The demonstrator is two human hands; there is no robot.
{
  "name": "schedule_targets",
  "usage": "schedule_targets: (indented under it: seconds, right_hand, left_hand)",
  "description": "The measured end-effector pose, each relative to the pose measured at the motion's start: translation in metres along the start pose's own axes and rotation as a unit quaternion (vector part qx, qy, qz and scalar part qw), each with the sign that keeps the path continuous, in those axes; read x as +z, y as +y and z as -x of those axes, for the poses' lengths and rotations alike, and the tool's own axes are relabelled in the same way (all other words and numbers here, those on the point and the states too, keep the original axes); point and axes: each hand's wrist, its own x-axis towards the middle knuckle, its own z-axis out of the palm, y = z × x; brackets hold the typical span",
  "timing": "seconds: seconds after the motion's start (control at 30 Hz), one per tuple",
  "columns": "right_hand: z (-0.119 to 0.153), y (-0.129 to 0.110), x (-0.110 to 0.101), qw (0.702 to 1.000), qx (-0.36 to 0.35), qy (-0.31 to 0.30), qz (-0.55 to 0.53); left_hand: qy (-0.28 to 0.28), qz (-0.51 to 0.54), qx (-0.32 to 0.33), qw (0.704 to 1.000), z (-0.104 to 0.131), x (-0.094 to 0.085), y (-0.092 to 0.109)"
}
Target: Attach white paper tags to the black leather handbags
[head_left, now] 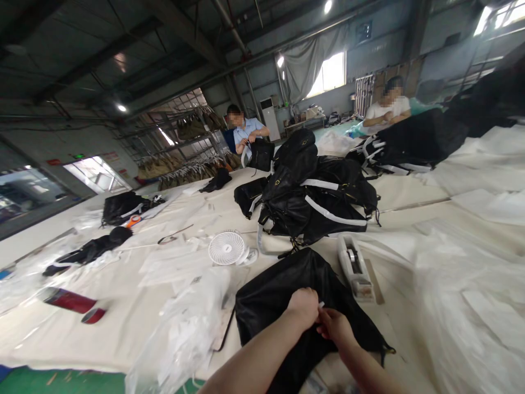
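A black bag (274,298) lies flat on the pale-covered table in front of me, with a gold-coloured fitting at its lower right corner. Over its middle, my left hand (304,306) is closed, knuckles up. My right hand (334,326) meets it from the right, thumb and finger pinched. Between the fingertips a small white piece (321,305) shows; its kind is too small to make out. Just right of the bag stands a white tape dispenser (355,268).
A heap of black bags with white-wrapped straps (287,213) rises beyond. A white fan (227,248), clear plastic bags (184,328) and a dark red bottle (69,301) lie leftward. More plastic (463,306) covers the right. Two people (248,131) work across the table.
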Motion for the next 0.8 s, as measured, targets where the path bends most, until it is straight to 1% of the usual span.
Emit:
schedule_targets:
  seconds: [0.13, 0.23, 0.33, 0.4, 0.5, 0.53, 0.57, 0.63, 0.7, 0.77, 0.8]
  right_hand:
    - [-0.003, -0.007, 0.001, 0.999, 0.007, -0.019, 0.050]
    - [-0.007, -0.012, 0.003, 0.996, 0.013, -0.020, 0.082]
    - [-0.010, -0.017, 0.004, 0.994, 0.011, -0.016, 0.111]
    - [-0.010, -0.019, 0.002, 0.992, 0.008, -0.017, 0.123]
    - [-0.006, -0.015, -0.002, 0.991, -0.001, -0.026, 0.131]
    - [-0.004, -0.012, -0.004, 0.991, -0.011, -0.025, 0.129]
    - [0.000, -0.006, -0.006, 0.992, -0.028, -0.019, 0.122]
    - [0.007, 0.006, -0.009, 0.990, -0.086, 0.002, 0.110]
    - [0.014, 0.018, -0.012, 0.980, -0.149, 0.018, 0.128]
    - [0.019, 0.022, -0.013, 0.961, -0.192, 0.022, 0.196]
    - [0.021, 0.022, -0.012, 0.947, -0.208, 0.024, 0.243]
  left_hand:
    - [0.020, 0.015, 0.026, 0.999, 0.011, 0.006, -0.007]
    - [0.032, 0.028, 0.041, 0.998, 0.020, 0.011, -0.008]
    - [0.053, 0.048, 0.042, 0.997, 0.029, 0.014, -0.012]
    - [0.099, 0.074, 0.032, 0.992, 0.036, 0.020, -0.018]
    - [0.217, 0.100, -0.011, 0.971, 0.047, 0.041, -0.029]
    - [0.249, 0.103, -0.035, 0.962, 0.051, 0.051, -0.033]
    - [0.269, 0.105, -0.058, 0.956, 0.055, 0.061, -0.037]
    - [0.281, 0.117, -0.082, 0.949, 0.061, 0.079, -0.044]
    - [0.280, 0.127, -0.072, 0.949, 0.066, 0.092, -0.049]
    - [0.282, 0.130, -0.053, 0.949, 0.068, 0.097, -0.052]
    - [0.284, 0.130, -0.049, 0.949, 0.069, 0.097, -0.053]
